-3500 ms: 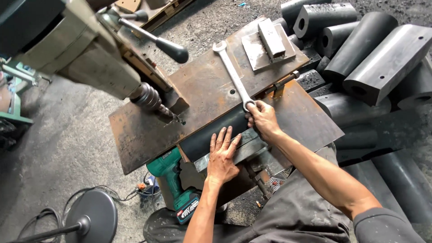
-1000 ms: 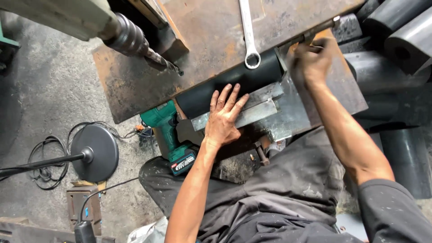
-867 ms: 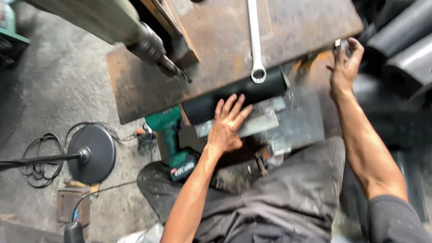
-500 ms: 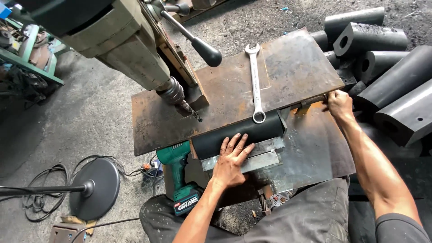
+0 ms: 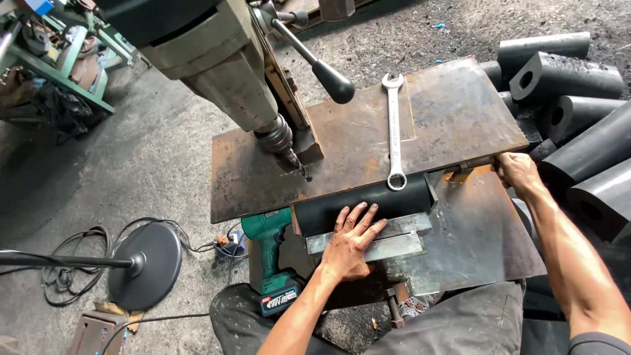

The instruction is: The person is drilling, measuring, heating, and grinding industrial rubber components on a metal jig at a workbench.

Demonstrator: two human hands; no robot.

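The black rubber block [image 5: 361, 204] lies on its side at the near edge of the rusty steel plate [image 5: 355, 141], clamped in a grey metal vise [image 5: 388, 240] that sits just in front of that edge. My left hand [image 5: 348, 243] rests flat and open on it, fingers spread over the block's near side and the vise's top bar, pressing down and gripping nothing. My right hand [image 5: 516, 172] is out at the plate's right edge, curled around the end of the threaded screw [image 5: 470, 164] that runs in toward the block; I judge the fingers closed on it, though the tips are hidden.

A long silver wrench [image 5: 394, 131] lies across the plate, its ring end touching the block's top. The drill press [image 5: 230, 72] hangs over the plate's left part, bit [image 5: 302, 172] just above the steel and well apart from the block, its black-knobbed lever [image 5: 315, 56] untouched. A green cordless drill [image 5: 273, 263] stands under the near left corner. More black rubber blocks [image 5: 572, 85] are heaped beyond the right edge.

As I read it, the block is seated and being secured; no drilling on it has begun
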